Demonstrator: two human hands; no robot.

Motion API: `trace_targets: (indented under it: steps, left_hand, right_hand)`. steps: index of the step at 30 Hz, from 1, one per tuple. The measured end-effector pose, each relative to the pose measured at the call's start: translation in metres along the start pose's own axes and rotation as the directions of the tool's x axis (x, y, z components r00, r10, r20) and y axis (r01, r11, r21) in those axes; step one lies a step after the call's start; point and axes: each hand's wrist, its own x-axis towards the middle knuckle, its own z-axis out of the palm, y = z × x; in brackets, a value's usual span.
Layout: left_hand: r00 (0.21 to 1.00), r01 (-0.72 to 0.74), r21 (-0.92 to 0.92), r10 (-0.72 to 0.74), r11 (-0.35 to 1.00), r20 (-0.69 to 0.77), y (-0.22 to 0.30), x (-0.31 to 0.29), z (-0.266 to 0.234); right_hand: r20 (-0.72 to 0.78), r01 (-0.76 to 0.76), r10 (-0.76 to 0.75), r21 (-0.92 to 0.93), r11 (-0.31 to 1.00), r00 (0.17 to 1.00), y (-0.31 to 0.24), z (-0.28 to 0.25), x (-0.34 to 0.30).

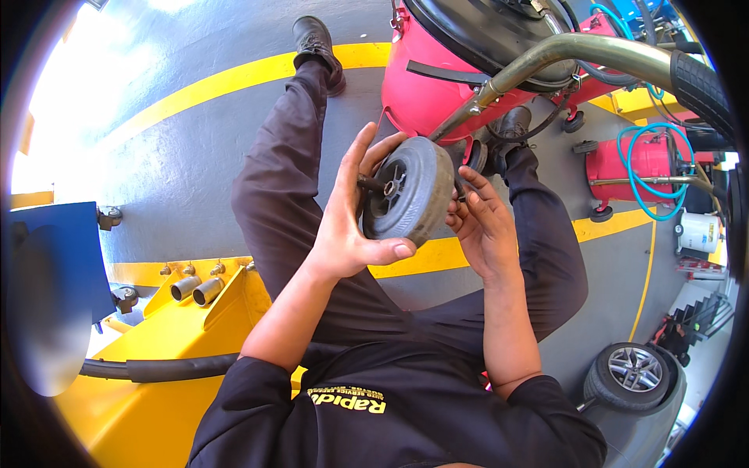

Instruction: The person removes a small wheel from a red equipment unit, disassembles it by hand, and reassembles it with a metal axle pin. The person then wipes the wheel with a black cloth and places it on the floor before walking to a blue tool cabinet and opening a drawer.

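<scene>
A grey rubber-tyred wheel [425, 195] with a hub and a central bore stands tilted in the air above my lap. My left hand [343, 222] is closed around it, thumb along the lower rim and fingers at the upper side. A short dark rod [370, 183] sticks out at the hub's left side, near those fingers. Just right of the wheel, my right hand [490, 230] has its fingers bent together on a small dark piece [462, 189]. What that piece is, and whether it touches the wheel, I cannot tell.
Ahead stands a red drum-shaped machine [425, 90] with a bent metal handle [562, 48] and a caster [476, 156]. A smaller red tank [636, 168] with a teal hose is at right. The yellow steel frame [187, 343] lies left; a car wheel [633, 374] is lower right.
</scene>
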Motion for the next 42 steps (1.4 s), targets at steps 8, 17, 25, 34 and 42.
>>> trace_targets:
  steps: [8, 17, 25, 34, 42]
  left_hand:
    - [0.999, 0.014, -0.074, -0.017, 0.997, -0.038, -0.001, 0.001, -0.014]
    - [0.995, 0.043, 0.072, -0.036, 0.997, -0.09, -0.007, 0.014, -0.044]
    - [0.996, 0.075, 0.048, -0.073, 0.996, -0.05, -0.021, 0.012, -0.045]
    - [0.946, 0.194, 0.338, -0.267, 0.921, 0.185, -0.031, 0.003, -0.03]
    - [0.918, 0.148, 0.483, -0.301, 0.863, 0.256, -0.029, -0.004, -0.017]
  right_hand:
    - [-0.086, -0.107, 0.07, -0.575, 0.811, 0.994, 0.049, -0.055, 0.033]
    - [-0.27, -0.255, -0.006, -0.917, 0.306, 0.963, 0.176, -0.16, 0.105]
    - [-0.238, -0.203, -0.153, -0.956, 0.213, 0.959, 0.182, -0.155, 0.106]
    - [0.261, 0.328, -0.23, -0.883, 0.335, 0.937, -0.062, 0.049, 0.058]
    - [0.299, 0.313, 0.121, -0.941, -0.129, 0.947, -0.028, 0.072, 0.049]
